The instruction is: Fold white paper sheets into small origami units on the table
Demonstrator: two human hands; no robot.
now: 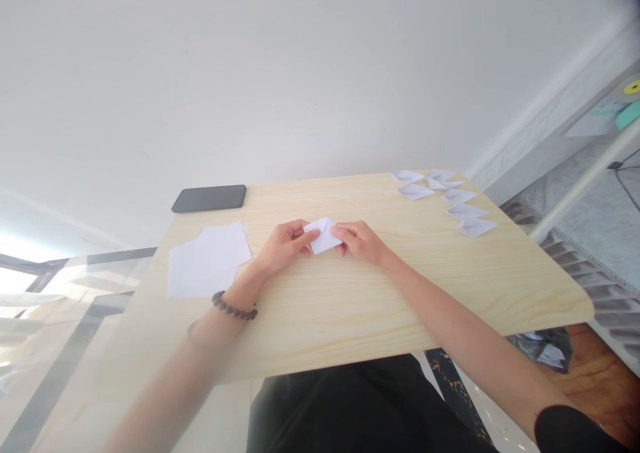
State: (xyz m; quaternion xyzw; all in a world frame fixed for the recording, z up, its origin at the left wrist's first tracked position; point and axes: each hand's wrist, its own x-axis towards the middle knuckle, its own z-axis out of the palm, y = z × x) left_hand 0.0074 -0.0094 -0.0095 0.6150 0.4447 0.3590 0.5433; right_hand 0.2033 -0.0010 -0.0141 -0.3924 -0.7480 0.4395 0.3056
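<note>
Now I see the folded paper (325, 238) near the middle of the frame, pinched between the fingers (307, 238) of the left hand (284, 246) and right hand (363, 241). It looks light and easy to bend, so I'd hold its edges softly.

And here on my feed I have the small folded white paper (325, 237), pinched at opposite ends between the left hand (284, 246) and the right hand (363, 242), over the middle of the table (345, 306). It's a compact, four-cornered packet turned askew, and I can make out a slanting fold line across its face! Whether its underside touches the wood, I can't tell from here.
</note>
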